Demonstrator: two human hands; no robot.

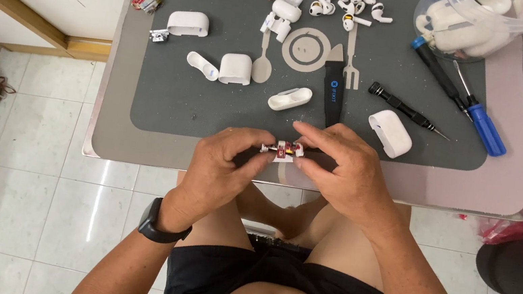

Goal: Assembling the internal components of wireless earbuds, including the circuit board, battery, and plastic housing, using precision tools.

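Both hands are raised together at the near edge of the table (138,150), over the person's lap, wrists bent inward.

Left hand (221,165): back of hand up, fingers curled, thumb and forefinger pinched on the left end of a small part (283,149). A black watch (155,226) sits on that wrist.

Right hand (343,172): back of hand up, forefinger stretched out over the top of the part, thumb underneath it, closed on its right end. The other fingers are loosely curled.

The small part: short and narrow, held level between the two hands, just above the table's front edge. It shows white plastic, a red patch in the middle and a bit of bright metal. Finer detail is too small to tell.

On the table lies a dark grey mat (179,101) with a pale plate, spoon and fork printed on it.

- A black flat pry tool (333,89) lies just beyond the hands.
- A white case shell (390,133) lies near the right hand, another white case half (289,98) further left.
- A thin black screwdriver (406,110) and a blue-handled screwdriver (477,116) lie to the right.
- A heap of white earbuds (353,6) lies at the far edge.
- A clear plastic tub (477,20) of white pieces stands at the far right corner.
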